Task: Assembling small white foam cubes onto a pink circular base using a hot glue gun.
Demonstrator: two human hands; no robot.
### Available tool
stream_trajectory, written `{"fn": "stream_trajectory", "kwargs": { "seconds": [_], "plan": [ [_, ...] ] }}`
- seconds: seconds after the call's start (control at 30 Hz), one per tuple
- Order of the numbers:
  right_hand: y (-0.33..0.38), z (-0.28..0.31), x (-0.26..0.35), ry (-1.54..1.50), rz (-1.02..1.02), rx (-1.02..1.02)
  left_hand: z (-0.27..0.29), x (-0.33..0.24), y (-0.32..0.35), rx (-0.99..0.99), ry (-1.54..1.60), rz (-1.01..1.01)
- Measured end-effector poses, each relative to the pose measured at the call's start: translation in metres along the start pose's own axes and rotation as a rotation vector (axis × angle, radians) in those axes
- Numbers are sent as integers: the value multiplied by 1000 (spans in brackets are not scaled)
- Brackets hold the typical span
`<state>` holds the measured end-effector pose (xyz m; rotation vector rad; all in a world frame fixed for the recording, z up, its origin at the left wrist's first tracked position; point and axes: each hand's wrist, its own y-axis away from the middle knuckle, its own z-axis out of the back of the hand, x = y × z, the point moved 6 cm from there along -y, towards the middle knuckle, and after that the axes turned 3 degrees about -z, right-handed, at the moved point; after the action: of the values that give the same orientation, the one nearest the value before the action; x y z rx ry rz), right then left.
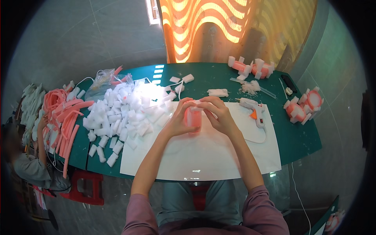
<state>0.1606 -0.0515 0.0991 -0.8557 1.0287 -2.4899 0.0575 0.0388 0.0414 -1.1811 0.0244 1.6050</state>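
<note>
My left hand (179, 118) is wrapped round the side of a pink foam ring (193, 122), held over the white sheet in front of me. At the ring's far edge sits a small white foam block (195, 108). My right hand (216, 113) has its fingertips closed on that block, partly covering it. To the right of my right hand, a white hot glue gun (253, 110) with an orange trigger lies on its side on the sheet.
A big heap of white foam blocks (117, 111) lies left of the white sheet (188, 160), with pink foam strips (66, 125) beyond. Finished-looking pink and white foam pieces (303, 105) sit at the right. A person's arm (41, 137) reaches in at the far left.
</note>
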Motion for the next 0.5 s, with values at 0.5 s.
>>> {"fn": "stream_trajectory", "kwargs": {
  "seconds": [0.5],
  "plan": [
    [8, -2, -22, -136, -108, -57, -3, 26, 3, 42, 190, 180]
  ]
}}
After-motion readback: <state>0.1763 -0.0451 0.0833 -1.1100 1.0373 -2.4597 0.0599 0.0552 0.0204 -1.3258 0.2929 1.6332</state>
